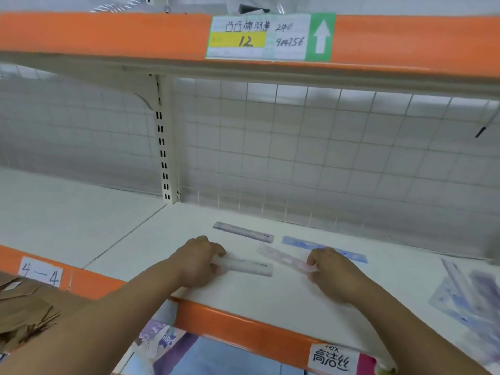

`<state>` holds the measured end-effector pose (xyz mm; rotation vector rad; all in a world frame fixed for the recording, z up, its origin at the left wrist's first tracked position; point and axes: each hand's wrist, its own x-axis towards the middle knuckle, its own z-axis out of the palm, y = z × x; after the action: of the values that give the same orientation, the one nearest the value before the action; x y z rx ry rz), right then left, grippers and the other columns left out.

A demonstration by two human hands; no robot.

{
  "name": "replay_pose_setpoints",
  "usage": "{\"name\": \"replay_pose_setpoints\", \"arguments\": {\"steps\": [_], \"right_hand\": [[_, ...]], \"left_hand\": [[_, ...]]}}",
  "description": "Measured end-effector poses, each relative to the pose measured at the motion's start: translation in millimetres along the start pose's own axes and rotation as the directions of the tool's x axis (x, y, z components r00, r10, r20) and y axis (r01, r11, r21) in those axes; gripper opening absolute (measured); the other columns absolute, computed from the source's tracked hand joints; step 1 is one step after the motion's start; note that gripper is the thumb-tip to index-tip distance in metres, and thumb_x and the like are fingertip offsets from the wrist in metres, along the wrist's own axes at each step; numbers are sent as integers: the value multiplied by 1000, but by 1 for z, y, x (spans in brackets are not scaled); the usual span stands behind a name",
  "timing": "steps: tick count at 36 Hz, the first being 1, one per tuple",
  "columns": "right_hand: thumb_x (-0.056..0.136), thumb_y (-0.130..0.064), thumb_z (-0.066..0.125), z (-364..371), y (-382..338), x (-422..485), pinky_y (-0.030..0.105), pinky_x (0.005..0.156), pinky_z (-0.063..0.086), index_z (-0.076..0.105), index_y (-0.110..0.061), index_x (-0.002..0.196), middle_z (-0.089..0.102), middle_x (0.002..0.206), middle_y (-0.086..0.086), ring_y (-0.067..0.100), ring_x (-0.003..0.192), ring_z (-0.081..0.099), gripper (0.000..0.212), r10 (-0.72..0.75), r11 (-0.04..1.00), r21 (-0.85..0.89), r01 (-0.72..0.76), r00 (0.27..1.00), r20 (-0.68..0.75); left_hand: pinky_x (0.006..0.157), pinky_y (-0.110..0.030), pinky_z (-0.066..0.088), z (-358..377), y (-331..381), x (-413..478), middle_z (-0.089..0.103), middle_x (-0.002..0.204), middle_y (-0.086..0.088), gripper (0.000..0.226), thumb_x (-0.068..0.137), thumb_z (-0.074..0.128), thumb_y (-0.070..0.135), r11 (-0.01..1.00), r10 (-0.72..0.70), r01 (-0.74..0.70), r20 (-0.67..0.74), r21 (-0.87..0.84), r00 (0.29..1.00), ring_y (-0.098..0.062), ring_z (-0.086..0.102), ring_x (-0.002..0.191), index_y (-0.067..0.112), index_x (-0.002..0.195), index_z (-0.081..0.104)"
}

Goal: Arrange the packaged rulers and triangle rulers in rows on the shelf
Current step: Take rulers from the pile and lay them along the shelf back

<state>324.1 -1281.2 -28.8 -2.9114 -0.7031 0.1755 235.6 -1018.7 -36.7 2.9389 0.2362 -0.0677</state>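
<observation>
Four packaged rulers lie on the white shelf (270, 301). My left hand (198, 262) pinches the left end of a pale ruler (249, 267) lying flat near the front. My right hand (331, 274) holds the near end of a clear pinkish ruler (284, 257), which slants toward the back left. Farther back lies a purple-grey ruler (243, 232). A blue ruler (305, 243) sits behind my right hand, partly hidden by it. A blurred heap of packaged triangle rulers (470, 296) lies at the right edge.
Behind the shelf stands a white wire-grid back panel (297, 147) with a slotted upright (162, 147). An orange upper shelf edge (108, 33) overhangs, bearing a price label (259, 36). A brown cardboard box (27, 307) sits at lower left. Packaged goods (162, 345) show below.
</observation>
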Motion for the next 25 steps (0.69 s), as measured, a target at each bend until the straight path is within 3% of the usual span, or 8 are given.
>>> {"name": "replay_pose_setpoints", "arguments": {"steps": [7, 12, 18, 23, 25], "right_hand": [[94, -22, 50, 7, 10, -18, 25, 86, 43, 53, -24, 119, 49, 115, -4, 13, 96, 50, 25, -18, 1000, 5, 18, 999, 28], [95, -21, 46, 13, 8, -30, 19, 80, 35, 56, -23, 115, 45, 104, -6, 10, 93, 45, 23, -47, 999, 17, 46, 998, 30], [95, -23, 46, 18, 7, -38, 16, 79, 33, 59, -25, 111, 45, 101, -7, 8, 90, 46, 21, -46, 999, 10, 46, 999, 20], [96, -20, 47, 16, 10, -40, 11, 81, 32, 63, -28, 115, 51, 106, -9, 7, 94, 49, 27, -46, 999, -7, 46, 998, 32], [94, -13, 44, 13, 12, -40, 9, 78, 32, 65, -30, 105, 52, 99, -13, 7, 93, 48, 30, -44, 999, -11, 44, 998, 42]], "left_hand": [[103, -25, 35, 4, -12, 7, 45, 123, -3, 48, 89, 60, 45, 991, 126, -129, 85, 36, 988, -19, 46, 119, 31, 135, 51], [95, -21, 34, 10, -18, 8, 40, 103, 2, 41, 89, 61, 41, 976, 211, -216, 107, 34, 972, -20, 48, 116, 28, 128, 57], [106, -24, 30, 11, -25, 9, 44, 128, -4, 56, 90, 61, 41, 973, 231, -232, 115, -11, 966, -20, 42, 124, 30, 142, 43], [106, -26, 32, 11, -32, 11, 42, 127, -3, 56, 89, 61, 42, 969, 249, -246, 117, -35, 961, -20, 41, 123, 28, 141, 45], [106, -26, 33, 11, -33, 11, 42, 127, -4, 56, 90, 61, 42, 966, 257, -254, 116, -44, 959, -20, 41, 123, 28, 141, 45]]}}
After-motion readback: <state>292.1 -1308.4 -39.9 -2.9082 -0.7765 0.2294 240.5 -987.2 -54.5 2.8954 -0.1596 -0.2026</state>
